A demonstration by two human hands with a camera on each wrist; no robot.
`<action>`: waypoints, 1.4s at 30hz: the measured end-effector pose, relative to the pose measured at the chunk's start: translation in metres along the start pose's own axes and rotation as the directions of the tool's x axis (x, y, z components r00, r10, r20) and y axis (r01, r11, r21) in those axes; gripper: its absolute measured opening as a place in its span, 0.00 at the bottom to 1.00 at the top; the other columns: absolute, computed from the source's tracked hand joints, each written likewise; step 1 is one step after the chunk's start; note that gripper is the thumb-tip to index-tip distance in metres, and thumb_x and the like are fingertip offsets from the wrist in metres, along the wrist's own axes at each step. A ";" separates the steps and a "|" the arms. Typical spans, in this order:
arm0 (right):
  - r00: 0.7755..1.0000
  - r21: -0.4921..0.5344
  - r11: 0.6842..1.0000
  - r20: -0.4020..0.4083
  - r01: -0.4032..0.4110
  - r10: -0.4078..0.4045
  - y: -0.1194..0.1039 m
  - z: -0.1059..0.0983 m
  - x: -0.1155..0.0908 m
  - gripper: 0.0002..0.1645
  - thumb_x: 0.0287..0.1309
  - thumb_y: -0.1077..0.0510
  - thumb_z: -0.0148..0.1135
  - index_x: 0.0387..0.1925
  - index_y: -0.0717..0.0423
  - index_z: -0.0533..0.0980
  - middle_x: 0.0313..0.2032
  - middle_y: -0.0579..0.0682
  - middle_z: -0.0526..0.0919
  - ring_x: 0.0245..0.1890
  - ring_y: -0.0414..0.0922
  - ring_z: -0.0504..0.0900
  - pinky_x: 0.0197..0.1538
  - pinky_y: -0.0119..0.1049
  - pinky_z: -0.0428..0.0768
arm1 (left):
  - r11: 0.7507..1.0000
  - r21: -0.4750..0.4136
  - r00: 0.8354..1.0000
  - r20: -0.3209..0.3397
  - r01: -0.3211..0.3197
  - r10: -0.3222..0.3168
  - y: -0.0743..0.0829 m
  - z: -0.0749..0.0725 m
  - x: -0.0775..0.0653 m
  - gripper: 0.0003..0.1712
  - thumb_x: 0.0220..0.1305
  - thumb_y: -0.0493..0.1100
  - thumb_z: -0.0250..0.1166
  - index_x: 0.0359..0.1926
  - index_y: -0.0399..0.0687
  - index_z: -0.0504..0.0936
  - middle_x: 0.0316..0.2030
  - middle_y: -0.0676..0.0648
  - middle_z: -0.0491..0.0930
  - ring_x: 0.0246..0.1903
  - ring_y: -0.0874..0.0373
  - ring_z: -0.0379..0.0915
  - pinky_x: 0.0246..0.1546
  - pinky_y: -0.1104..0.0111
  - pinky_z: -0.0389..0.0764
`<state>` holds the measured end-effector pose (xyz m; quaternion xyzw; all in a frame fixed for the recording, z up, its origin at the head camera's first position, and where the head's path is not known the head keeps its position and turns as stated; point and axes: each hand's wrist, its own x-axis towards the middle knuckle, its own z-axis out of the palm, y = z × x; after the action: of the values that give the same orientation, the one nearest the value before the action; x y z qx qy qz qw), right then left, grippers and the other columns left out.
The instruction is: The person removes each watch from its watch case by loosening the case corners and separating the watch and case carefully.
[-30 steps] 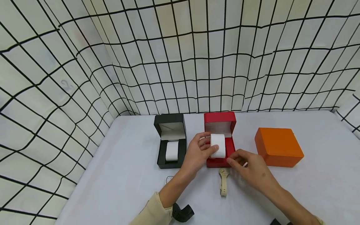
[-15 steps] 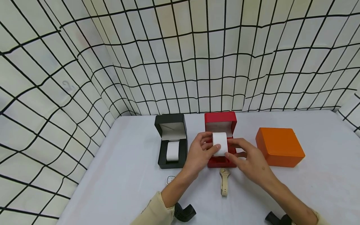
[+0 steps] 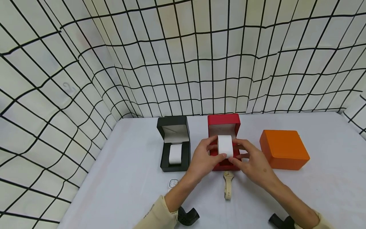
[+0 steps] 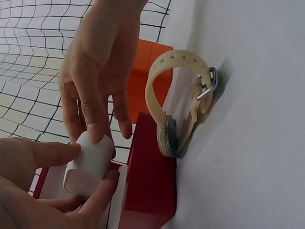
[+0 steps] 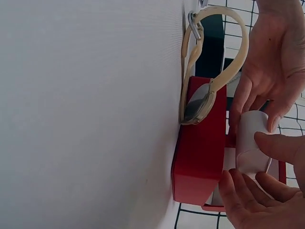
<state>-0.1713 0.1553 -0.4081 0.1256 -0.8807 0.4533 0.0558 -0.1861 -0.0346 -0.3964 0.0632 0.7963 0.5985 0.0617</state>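
The white cushion [image 3: 225, 146] is held over the open red box [image 3: 224, 119], its longer side running from 12 to 6 o'clock (whether it touches the box, I cannot tell). It lies at 2 o'clock from the left hand [image 3: 205, 156], at 10 from the right hand [image 3: 254, 160]; both are near, each grip pinching it with thumb and fingers. On the bench [image 3: 137, 159], a watch [image 3: 227, 187] lies at 6 o'clock from the box.

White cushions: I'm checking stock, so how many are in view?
2: the held cushion, between left hand and right hand; the seated cushion, in the open dark box. The orange box could hide more.
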 end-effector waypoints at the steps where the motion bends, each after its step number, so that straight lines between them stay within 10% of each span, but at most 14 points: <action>1: 1.000 -0.003 1.000 -0.001 0.000 0.000 0.000 0.000 0.000 0.38 0.58 0.64 0.75 0.69 0.59 0.70 0.62 0.61 0.80 0.55 0.56 0.84 0.54 0.51 0.88 | 1.000 0.017 1.000 -0.001 -0.012 0.012 0.001 0.000 0.000 0.40 0.64 0.38 0.73 0.74 0.41 0.69 0.66 0.39 0.73 0.64 0.46 0.76 0.58 0.56 0.86; 13: 1.000 -0.027 0.999 -0.011 0.018 -0.018 0.004 0.005 0.001 0.38 0.57 0.66 0.76 0.68 0.60 0.71 0.60 0.60 0.82 0.57 0.56 0.83 0.59 0.56 0.85 | 0.990 0.127 0.998 -0.003 -0.061 0.062 0.001 -0.001 -0.001 0.42 0.61 0.35 0.74 0.75 0.37 0.68 0.59 0.36 0.78 0.50 0.47 0.84 0.48 0.67 0.89; 42: 0.998 -0.081 0.996 0.054 -0.036 0.041 0.004 0.005 0.006 0.35 0.59 0.63 0.75 0.66 0.61 0.71 0.57 0.60 0.84 0.57 0.56 0.82 0.60 0.56 0.84 | 0.953 0.298 0.998 0.020 -0.055 0.051 -0.005 0.002 0.003 0.40 0.62 0.35 0.74 0.73 0.36 0.70 0.56 0.38 0.79 0.52 0.52 0.82 0.48 0.71 0.87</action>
<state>-0.1784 0.1525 -0.4125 0.1188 -0.9016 0.4151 0.0274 -0.1888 -0.0331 -0.4016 0.0969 0.8750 0.4725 0.0403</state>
